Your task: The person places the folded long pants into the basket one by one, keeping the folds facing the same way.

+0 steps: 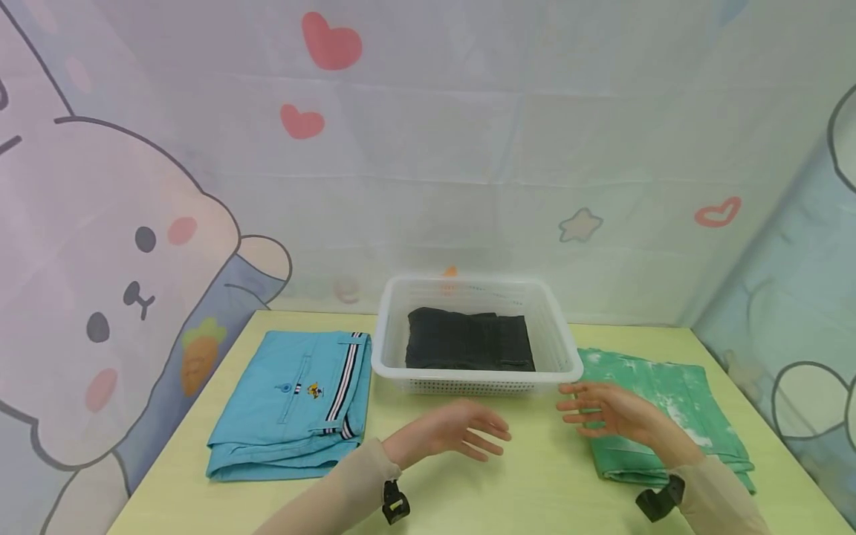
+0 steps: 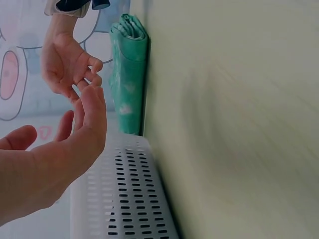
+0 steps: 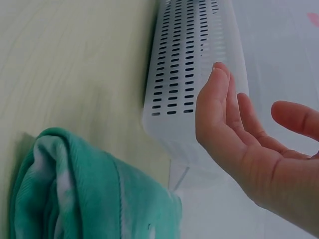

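My left hand hovers over the table in front of the basket, its fingers relaxed and holding nothing. My right hand is in the air by the basket's front right corner, fingers loosely spread, partly over the folded green garment with white blotches. Inside the white plastic basket lies a folded black garment. Folded blue trousers with a striped waistband lie left of the basket. In the left wrist view both hands appear with a gap of air above the table, near the perforated basket wall.
A pale yellow table carries everything. Behind it hangs a printed cloth backdrop with hearts and a bear-like figure, and similar cloth stands at both sides. A dark wrist strap sits on each sleeve.
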Demonstrator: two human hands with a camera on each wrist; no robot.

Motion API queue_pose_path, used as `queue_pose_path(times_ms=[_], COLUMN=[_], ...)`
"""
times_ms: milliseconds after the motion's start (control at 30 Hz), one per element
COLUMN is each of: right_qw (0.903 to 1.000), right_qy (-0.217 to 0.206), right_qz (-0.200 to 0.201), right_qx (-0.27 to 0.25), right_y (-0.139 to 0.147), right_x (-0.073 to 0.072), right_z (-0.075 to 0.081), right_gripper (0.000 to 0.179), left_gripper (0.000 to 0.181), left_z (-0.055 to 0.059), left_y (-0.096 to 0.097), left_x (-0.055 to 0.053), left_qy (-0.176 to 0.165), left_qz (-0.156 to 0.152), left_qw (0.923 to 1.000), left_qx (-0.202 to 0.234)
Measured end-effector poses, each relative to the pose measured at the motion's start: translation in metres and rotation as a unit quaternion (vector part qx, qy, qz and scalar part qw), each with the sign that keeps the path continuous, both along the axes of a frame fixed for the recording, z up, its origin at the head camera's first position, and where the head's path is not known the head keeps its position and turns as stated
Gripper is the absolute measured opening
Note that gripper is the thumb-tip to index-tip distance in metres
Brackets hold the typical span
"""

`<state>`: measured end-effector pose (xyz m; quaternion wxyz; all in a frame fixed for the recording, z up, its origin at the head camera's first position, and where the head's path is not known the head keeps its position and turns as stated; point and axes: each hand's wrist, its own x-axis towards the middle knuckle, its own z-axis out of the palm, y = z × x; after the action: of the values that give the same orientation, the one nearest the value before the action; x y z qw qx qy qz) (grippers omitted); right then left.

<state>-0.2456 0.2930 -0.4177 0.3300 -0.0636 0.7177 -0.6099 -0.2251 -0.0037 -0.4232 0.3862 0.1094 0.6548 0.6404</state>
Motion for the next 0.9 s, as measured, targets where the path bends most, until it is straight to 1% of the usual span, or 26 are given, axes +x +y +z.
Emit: queue_pose_path(times_ms=[167, 300, 500, 567, 700, 900], right_qw=[1.0000, 0.9999, 0.9988, 0.9980, 0.9975, 0.9983], right_qy=[-0.009, -0.007, 0.002, 0.000, -0.002, -0.002], right_qz=[-0.002, -0.003, -0.023, -0.034, -0.037, -0.023], right_qx=[0.001, 0.006, 0.044, 0.054, 0.060, 0.053], right_y=[0.004, 0.007, 0.012, 0.014, 0.018, 0.025], right_x=[0.000, 0.001, 0.001, 0.002, 0.002, 0.004], right_z=[-0.003, -0.005, -0.007, -0.008, -0.011, -0.011], right_gripper=[0.054, 0.056, 0.054, 0.052, 0.054, 0.056], left_gripper=[0.039, 0.041, 0.040, 0.041, 0.042, 0.040], left_z=[-0.004, -0.005, -0.009, -0.010, -0.013, -0.016], left_y=[0.005, 0.007, 0.015, 0.019, 0.025, 0.037], left_x=[-0.002, -0.004, -0.006, -0.005, -0.005, -0.006], left_qy=[0.000, -0.008, -0.023, -0.029, -0.043, -0.067], left_qz=[0.002, 0.006, 0.001, 0.002, 0.012, 0.037], left_qw=[1.0000, 0.9999, 0.9995, 0.9993, 0.9985, 0.9959], left_qx=[-0.001, 0.008, 0.022, 0.024, 0.033, 0.049])
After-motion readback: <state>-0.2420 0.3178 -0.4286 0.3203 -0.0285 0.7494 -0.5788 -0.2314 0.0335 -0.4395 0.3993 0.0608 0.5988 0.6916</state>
